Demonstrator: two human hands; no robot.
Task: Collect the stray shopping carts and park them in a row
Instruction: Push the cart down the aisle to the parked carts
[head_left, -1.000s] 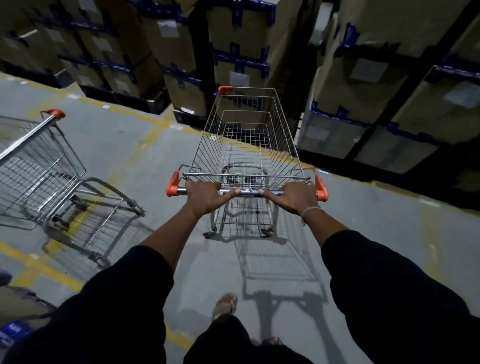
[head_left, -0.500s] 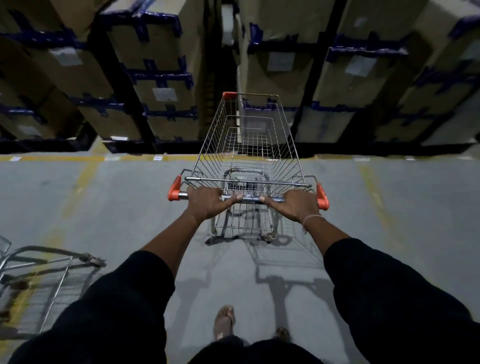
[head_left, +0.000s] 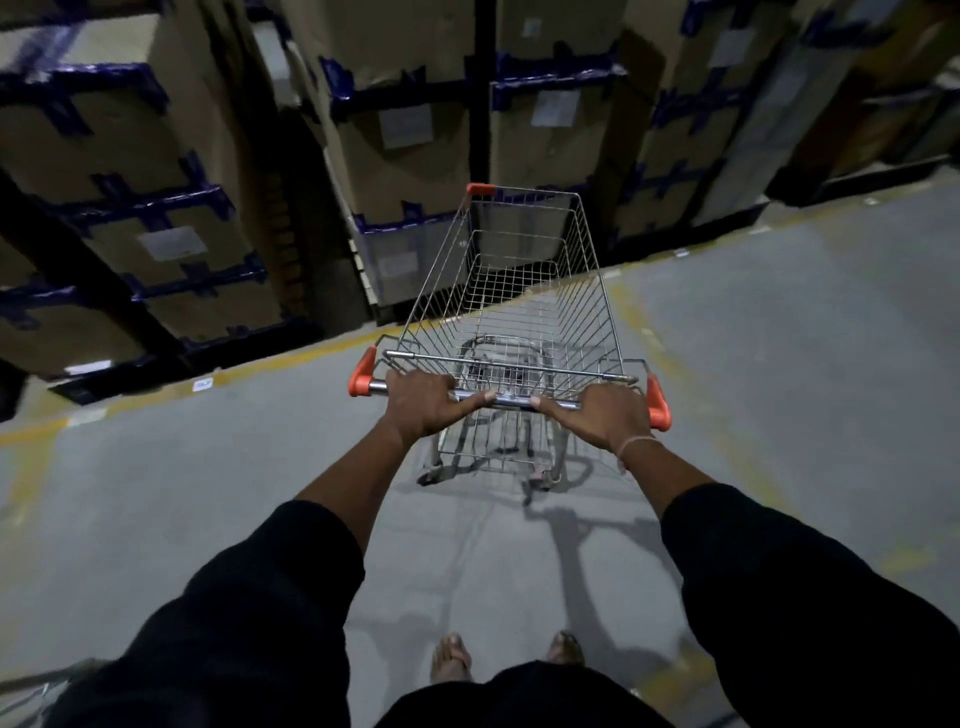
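An empty wire shopping cart (head_left: 519, 291) with orange handle ends stands on the grey floor straight ahead of me, its nose pointing at the stacked boxes. My left hand (head_left: 423, 402) grips the left part of the metal handle bar (head_left: 511, 401). My right hand (head_left: 605, 413) grips the right part, a thin band on its wrist. Both thumbs lie along the bar toward each other. A sliver of a second cart's frame (head_left: 31, 686) shows at the bottom left corner, mostly hidden by my sleeve.
Tall stacks of cardboard boxes (head_left: 171, 208) with blue strapping on dark racking fill the far side, close to the cart's front. A yellow floor line (head_left: 270, 364) runs along their base. Open grey floor extends to the right (head_left: 805, 338). My feet (head_left: 452, 657) show at the bottom.
The cart and my view have swung to the right. The second cart at the left has slid almost out of view. Both hands have stayed on the handle bar.
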